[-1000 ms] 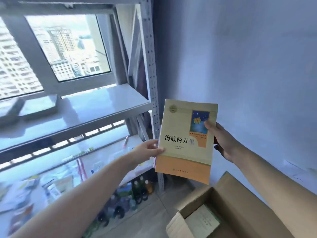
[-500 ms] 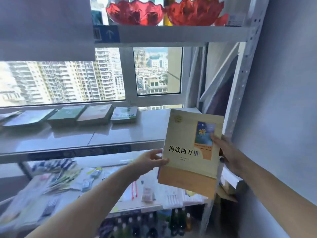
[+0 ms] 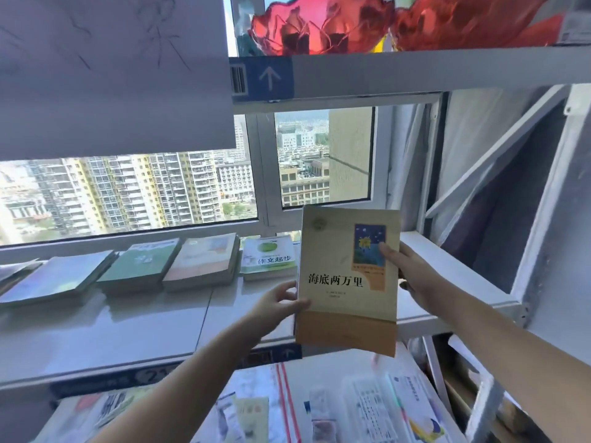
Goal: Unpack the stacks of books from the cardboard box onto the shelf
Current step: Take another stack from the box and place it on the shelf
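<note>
A cream and orange book (image 3: 339, 292) with black Chinese lettering and a small blue picture is held upright in front of the middle shelf (image 3: 153, 327). My left hand (image 3: 275, 306) grips its left edge, thumb on the cover. My right hand (image 3: 412, 276) grips its right edge, thumb on the blue picture. Several stacks of books (image 3: 201, 260) lie flat in a row along the back of that shelf, left of the held book. The cardboard box is out of view.
Red glass bowls (image 3: 319, 24) stand on the upper shelf (image 3: 415, 71). A white sheet (image 3: 112, 71) hangs at top left. Papers and packets (image 3: 335, 404) cover the lower shelf. Grey metal uprights (image 3: 543, 251) and a diagonal brace close the right side. A window lies behind.
The view has swung up from the floor and box to the shelf. Both hands have carried the book up and toward the middle shelf, keeping the same hold.
</note>
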